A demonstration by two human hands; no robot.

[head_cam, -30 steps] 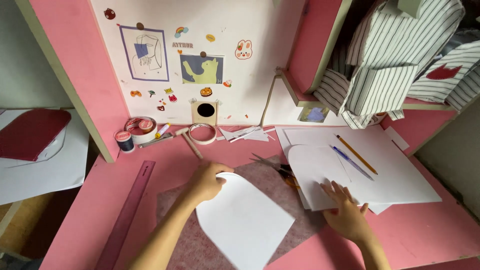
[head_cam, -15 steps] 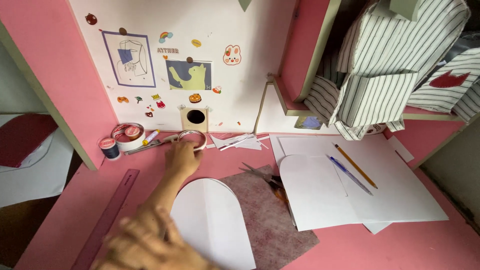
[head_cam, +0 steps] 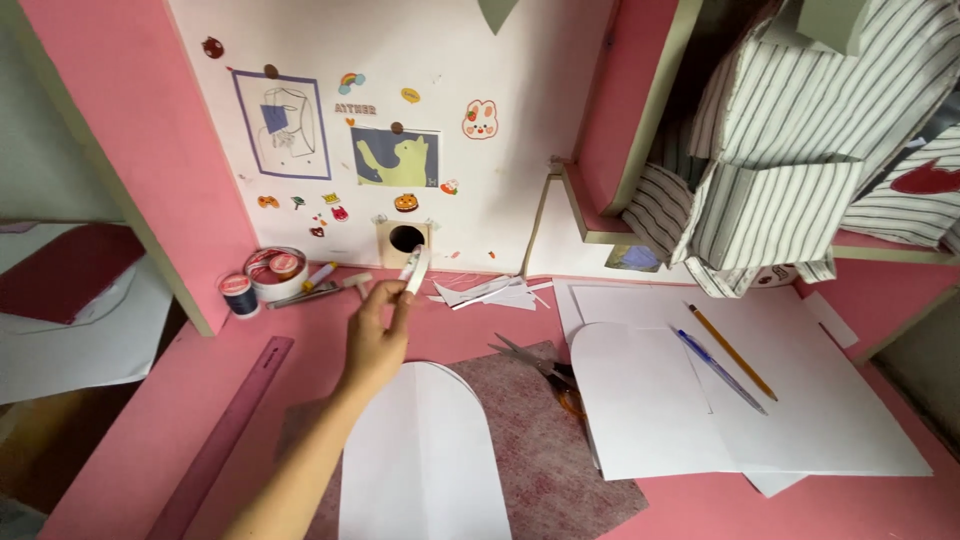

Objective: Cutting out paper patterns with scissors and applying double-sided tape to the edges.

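Pinched between thumb and fingertips, a small roll of clear tape (head_cam: 413, 268) sits in the grip of the left hand (head_cam: 377, 335), raised above the pink tabletop (head_cam: 150, 420) near the back wall. Only this hand shows; the other is out of sight. Just below the wrist lies a white arch-shaped paper piece (head_cam: 425, 460) on a square of mauve felt (head_cam: 560, 450). Scissors (head_cam: 540, 365) rest on the felt's upper edge, partly tucked under a stack of white sheets (head_cam: 800, 420), which carries a blue pen (head_cam: 720, 370) and a yellow pencil (head_cam: 732, 352) side by side. To the left, a pink ruler (head_cam: 225, 435) lies slantwise. Farther back stand a dark thread spool (head_cam: 238, 294) and a white round tin (head_cam: 275, 272), touching each other. Paper scraps (head_cam: 495, 293) lie against the wall.
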